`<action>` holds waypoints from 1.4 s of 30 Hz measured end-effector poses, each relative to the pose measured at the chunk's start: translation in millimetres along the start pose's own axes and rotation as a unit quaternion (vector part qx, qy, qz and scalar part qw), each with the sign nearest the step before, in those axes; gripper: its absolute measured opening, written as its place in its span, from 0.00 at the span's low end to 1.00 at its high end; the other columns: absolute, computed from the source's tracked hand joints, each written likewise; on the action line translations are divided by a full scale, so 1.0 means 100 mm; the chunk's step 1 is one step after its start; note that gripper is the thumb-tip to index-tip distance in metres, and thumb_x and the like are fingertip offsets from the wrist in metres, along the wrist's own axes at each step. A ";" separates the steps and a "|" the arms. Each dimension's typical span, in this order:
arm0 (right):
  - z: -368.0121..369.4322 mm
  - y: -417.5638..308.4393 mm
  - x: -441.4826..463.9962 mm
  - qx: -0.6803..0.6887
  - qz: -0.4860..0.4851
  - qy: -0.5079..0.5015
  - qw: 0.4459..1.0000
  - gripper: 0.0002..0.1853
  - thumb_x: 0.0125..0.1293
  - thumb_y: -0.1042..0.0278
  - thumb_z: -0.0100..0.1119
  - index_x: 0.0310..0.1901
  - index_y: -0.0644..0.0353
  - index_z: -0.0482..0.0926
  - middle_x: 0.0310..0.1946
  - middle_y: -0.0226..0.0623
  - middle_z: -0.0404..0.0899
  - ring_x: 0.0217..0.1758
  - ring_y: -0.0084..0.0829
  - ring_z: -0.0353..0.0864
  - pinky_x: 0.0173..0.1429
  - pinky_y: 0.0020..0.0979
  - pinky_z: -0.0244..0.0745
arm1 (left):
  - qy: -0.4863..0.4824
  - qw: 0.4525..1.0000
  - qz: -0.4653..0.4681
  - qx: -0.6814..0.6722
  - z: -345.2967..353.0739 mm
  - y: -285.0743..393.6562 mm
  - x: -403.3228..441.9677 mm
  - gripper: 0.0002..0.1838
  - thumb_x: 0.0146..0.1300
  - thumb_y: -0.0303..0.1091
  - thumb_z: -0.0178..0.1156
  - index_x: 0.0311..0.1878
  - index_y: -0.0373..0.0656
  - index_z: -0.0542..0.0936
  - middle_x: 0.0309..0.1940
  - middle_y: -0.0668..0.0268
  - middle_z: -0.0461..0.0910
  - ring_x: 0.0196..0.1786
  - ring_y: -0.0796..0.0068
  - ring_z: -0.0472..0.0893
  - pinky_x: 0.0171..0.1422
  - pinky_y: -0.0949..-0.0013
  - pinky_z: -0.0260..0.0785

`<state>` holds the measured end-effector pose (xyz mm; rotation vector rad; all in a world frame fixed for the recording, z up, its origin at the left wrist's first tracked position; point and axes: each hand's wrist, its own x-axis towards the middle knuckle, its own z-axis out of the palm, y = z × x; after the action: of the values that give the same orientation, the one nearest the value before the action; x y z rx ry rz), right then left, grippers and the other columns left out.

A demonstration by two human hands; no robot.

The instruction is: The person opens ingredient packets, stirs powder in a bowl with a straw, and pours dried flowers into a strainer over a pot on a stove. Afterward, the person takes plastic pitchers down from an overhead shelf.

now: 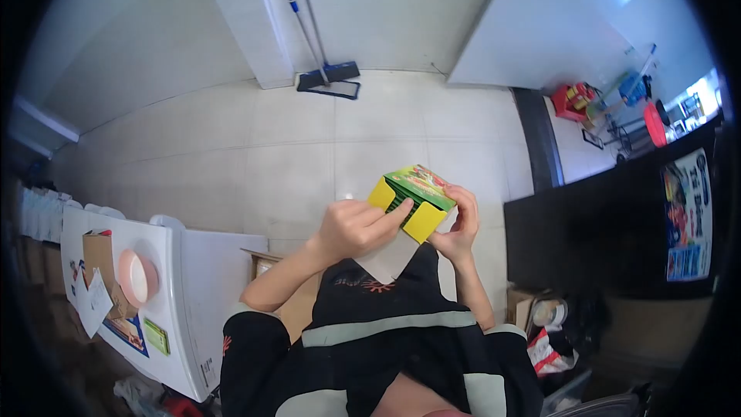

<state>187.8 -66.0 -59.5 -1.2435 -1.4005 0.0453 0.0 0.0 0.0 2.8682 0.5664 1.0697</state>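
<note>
A green and yellow cardboard box (423, 199) is tilted in front of my chest, its end open with yellow side flaps spread. Inside is a row of dark green packets (401, 205). My right hand (458, 225) grips the box from the right side, fingers around its far edge. My left hand (361, 225) is at the opening, index finger stretched over the packets and the other fingers curled in; its thumb is hidden. Below that hand a whitish flap or sheet (387, 258) hangs down over my dark apron.
At left, a white table (181, 262) bears a pink bowl (138, 277), an open carton (99, 262) and a small green box (157, 336). Flat mops (328, 81) lean against the wall ahead. A large black panel (587, 224) stands at right, near a door (532, 31).
</note>
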 end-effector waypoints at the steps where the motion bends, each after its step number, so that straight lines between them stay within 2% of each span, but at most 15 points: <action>1: 0.04 0.02 0.00 0.021 0.002 -0.006 1.000 0.27 0.33 0.69 0.69 0.40 0.63 0.69 0.39 0.41 0.71 0.43 0.38 0.72 0.47 0.33 0.67 | 0.017 1.000 -0.016 -0.012 -0.01 0.01 -0.01 0.14 0.43 0.32 0.60 0.38 0.49 0.79 0.18 0.73 0.75 0.16 0.75 0.73 0.16 0.74 0.61; 5: 0.96 0.46 0.73 0.067 -0.023 -0.099 0.993 0.27 0.33 0.69 0.69 0.39 0.63 0.69 0.37 0.41 0.71 0.42 0.38 0.72 0.46 0.32 0.67 | 0.122 0.971 -0.175 -0.106 0.09 -1.03 0.08 0.08 0.44 0.32 0.59 0.31 0.48 0.78 0.12 0.72 0.69 0.15 0.74 0.72 0.17 0.72 0.62; 9: 2.22 0.62 1.47 0.168 -0.059 -0.125 0.976 0.27 0.33 0.69 0.69 0.39 0.63 0.69 0.38 0.41 0.72 0.42 0.37 0.72 0.46 0.32 0.67 | 0.058 0.980 -0.190 0.005 -0.54 -2.14 0.20 0.05 0.44 0.33 0.59 0.27 0.49 0.77 0.12 0.71 0.69 0.17 0.74 0.73 0.18 0.71 0.63; 12: 2.70 0.93 1.89 0.180 -0.086 -0.231 0.952 0.28 0.32 0.69 0.69 0.40 0.63 0.69 0.38 0.41 0.72 0.42 0.38 0.72 0.46 0.33 0.67 | 0.006 0.970 -0.231 0.073 -0.44 -2.69 0.17 0.04 0.45 0.35 0.58 0.25 0.49 0.76 0.15 0.72 0.71 0.20 0.74 0.75 0.19 0.71 0.65; 17: 3.94 1.00 2.67 0.254 -0.121 -0.430 0.858 0.29 0.29 0.71 0.66 0.40 0.63 0.70 0.37 0.42 0.71 0.41 0.40 0.71 0.44 0.32 0.67 | -0.117 0.924 -0.305 0.198 -0.88 -3.69 -0.01 0.04 0.42 0.35 0.56 0.21 0.48 0.73 0.15 0.74 0.72 0.21 0.75 0.74 0.25 0.70 0.66; 20: 4.69 0.99 2.92 0.323 -0.151 -0.492 0.794 0.31 0.27 0.71 0.64 0.42 0.61 0.70 0.38 0.39 0.71 0.35 0.31 0.72 0.31 0.24 0.67 | -0.083 0.892 -0.362 0.257 -1.00 -4.02 -0.25 0.04 0.40 0.36 0.56 0.20 0.49 0.72 0.13 0.77 0.71 0.25 0.78 0.72 0.37 0.68 0.64; 23: 5.31 0.83 2.86 0.373 -0.154 -0.546 0.734 0.31 0.27 0.70 0.64 0.42 0.60 0.70 0.38 0.38 0.70 0.34 0.29 0.71 0.31 0.23 0.67 | -0.061 0.856 -0.402 0.318 -1.16 -4.06 -0.55 0.05 0.41 0.37 0.57 0.19 0.50 0.72 0.12 0.78 0.70 0.29 0.81 0.69 0.46 0.66 0.57; 27: 6.09 0.55 2.89 0.402 -0.140 -0.614 0.665 0.30 0.27 0.68 0.65 0.40 0.61 0.70 0.38 0.37 0.71 0.36 0.29 0.71 0.33 0.23 0.66 | -0.046 0.804 -0.463 0.372 -1.47 -4.34 -0.87 0.06 0.44 0.39 0.57 0.19 0.51 0.72 0.13 0.80 0.70 0.31 0.81 0.68 0.46 0.65 0.56; 30: 6.64 0.32 2.82 0.419 -0.155 -0.641 0.624 0.30 0.27 0.69 0.65 0.41 0.61 0.70 0.37 0.38 0.71 0.37 0.33 0.71 0.37 0.26 0.67 | 0.010 0.812 -0.506 0.292 -1.85 -4.54 -1.18 0.06 0.46 0.40 0.57 0.21 0.51 0.73 0.14 0.78 0.69 0.31 0.79 0.68 0.46 0.65 0.56; 32: 6.99 0.13 2.78 0.444 -0.157 -0.658 0.587 0.30 0.27 0.69 0.65 0.40 0.61 0.70 0.37 0.38 0.71 0.38 0.33 0.71 0.37 0.26 0.66 | 0.076 0.833 -0.540 0.091 -2.09 -4.67 -1.39 0.06 0.48 0.38 0.58 0.22 0.49 0.75 0.14 0.75 0.68 0.29 0.77 0.68 0.42 0.68 0.58; 33: 7.14 0.04 2.76 0.446 -0.152 -0.678 0.564 0.29 0.27 0.69 0.65 0.40 0.61 0.70 0.37 0.37 0.71 0.38 0.33 0.71 0.37 0.25 0.66 | 0.081 0.827 -0.546 0.108 -2.19 -4.74 -1.52 0.06 0.48 0.38 0.58 0.22 0.49 0.75 0.14 0.75 0.68 0.29 0.77 0.68 0.42 0.68 0.58; 35: 7.41 -0.19 2.75 0.444 -0.169 -0.691 0.545 0.29 0.27 0.70 0.65 0.40 0.61 0.70 0.37 0.37 0.70 0.38 0.33 0.71 0.38 0.26 0.66 | 0.155 0.777 -0.607 -0.064 -2.32 -4.88 -1.77 0.06 0.48 0.36 0.60 0.23 0.45 0.76 0.13 0.72 0.66 0.25 0.75 0.68 0.36 0.73 0.60; 37: 7.80 -0.48 2.80 0.444 -0.198 -0.699 0.525 0.29 0.27 0.70 0.65 0.40 0.61 0.70 0.37 0.37 0.70 0.38 0.33 0.71 0.39 0.26 0.66 | 0.187 0.781 -0.594 -0.040 -2.53 -5.04 -2.07 0.06 0.47 0.34 0.61 0.24 0.43 0.77 0.14 0.71 0.68 0.24 0.74 0.69 0.32 0.74 0.61; 39: 8.06 -0.69 2.74 0.423 -0.210 -0.734 0.488 0.29 0.26 0.72 0.65 0.39 0.62 0.70 0.37 0.38 0.70 0.39 0.33 0.71 0.42 0.28 0.67 | 0.232 0.715 -0.641 -0.155 -2.61 -5.08 -2.35 0.05 0.48 0.35 0.60 0.25 0.44 0.78 0.17 0.69 0.70 0.25 0.73 0.71 0.30 0.73 0.62; 42: 8.46 -0.89 2.53 0.405 -0.212 -0.777 0.433 0.30 0.25 0.74 0.65 0.39 0.62 0.70 0.35 0.37 0.70 0.38 0.31 0.71 0.39 0.26 0.67 | 0.190 0.720 -0.667 -0.016 -2.63 -4.97 -2.63 0.06 0.49 0.35 0.59 0.28 0.44 0.78 0.22 0.68 0.73 0.28 0.69 0.74 0.30 0.71 0.63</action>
<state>-419.1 580.5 -77.7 0.4736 -2.5813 1.6930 -513.2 347.5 -39.4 1.3187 2.0548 1.1506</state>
